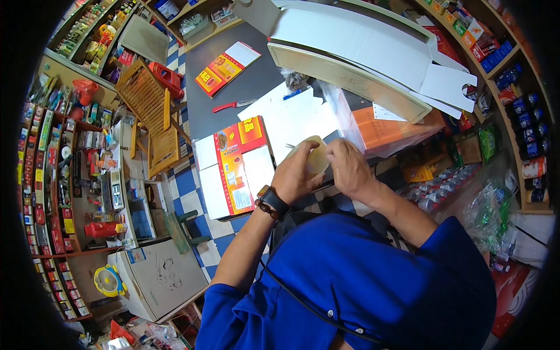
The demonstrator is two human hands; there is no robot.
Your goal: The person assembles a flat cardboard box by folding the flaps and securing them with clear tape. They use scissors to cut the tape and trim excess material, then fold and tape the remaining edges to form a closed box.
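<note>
My left hand, with a dark watch on its wrist, grips a pale yellowish round thing that looks like a roll of packing tape. At the roll's right edge my right hand has its fingers bent and pressed together; what they pinch is too small to make out. A thin grey pointed tip shows beside the left fingers. Left of my hands a red, yellow and white printed carton lies on the dark table. White paper sheets lie just beyond the hands.
A red-handled knife, a blue pen and another printed carton piece lie on the table. A large white cardboard box and plastic-wrapped orange packs stand at right. A wooden folding chair is at left; stocked shelves surround.
</note>
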